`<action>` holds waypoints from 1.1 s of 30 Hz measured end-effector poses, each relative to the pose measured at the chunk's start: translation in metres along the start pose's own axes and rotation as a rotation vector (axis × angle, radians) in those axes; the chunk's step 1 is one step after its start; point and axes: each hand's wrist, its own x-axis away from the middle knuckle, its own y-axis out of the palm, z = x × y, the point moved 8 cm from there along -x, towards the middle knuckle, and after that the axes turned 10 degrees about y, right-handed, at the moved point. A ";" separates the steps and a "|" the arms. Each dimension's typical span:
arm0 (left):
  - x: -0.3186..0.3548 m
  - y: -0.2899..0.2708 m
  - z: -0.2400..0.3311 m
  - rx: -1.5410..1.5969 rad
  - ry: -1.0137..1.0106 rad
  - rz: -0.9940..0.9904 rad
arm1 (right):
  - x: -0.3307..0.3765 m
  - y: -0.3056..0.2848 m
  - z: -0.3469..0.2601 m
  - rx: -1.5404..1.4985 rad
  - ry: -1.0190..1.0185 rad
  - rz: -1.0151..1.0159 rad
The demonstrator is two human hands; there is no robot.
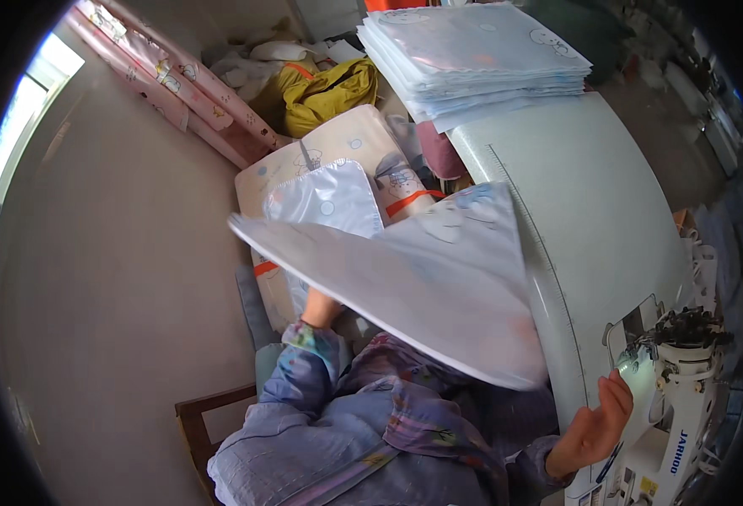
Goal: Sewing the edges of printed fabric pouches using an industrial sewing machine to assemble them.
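A pale, padded-looking fabric piece (439, 295) with cartoon prints hangs tilted and slightly blurred in front of me, its far corner beside the machine table. My left hand (322, 309) reaches up under its near edge and holds it; the fabric hides the fingers. To the right, my right hand (595, 426) is raised with loosely curved fingers apart and nothing in them. It is nearest to the lit needle area of a white sewing machine (683, 413).
A stack of similar pale printed pieces (481, 59) sits at the far end of the white table (582, 194). Beyond the fabric lie a cream printed bundle with orange straps (363, 131), a shiny white piece (329, 198) and yellow cloth (333, 93). A wall (127, 253) rises at left.
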 end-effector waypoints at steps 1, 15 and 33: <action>-0.014 -0.034 -0.014 0.360 -0.196 0.275 | 0.000 -0.005 0.005 -0.038 0.070 0.032; -0.012 -0.259 -0.178 -1.085 -0.400 0.482 | 0.029 0.067 0.056 0.085 0.429 -0.194; -0.296 0.166 0.196 -0.818 0.934 -0.060 | 0.016 0.066 0.064 0.124 0.486 -0.096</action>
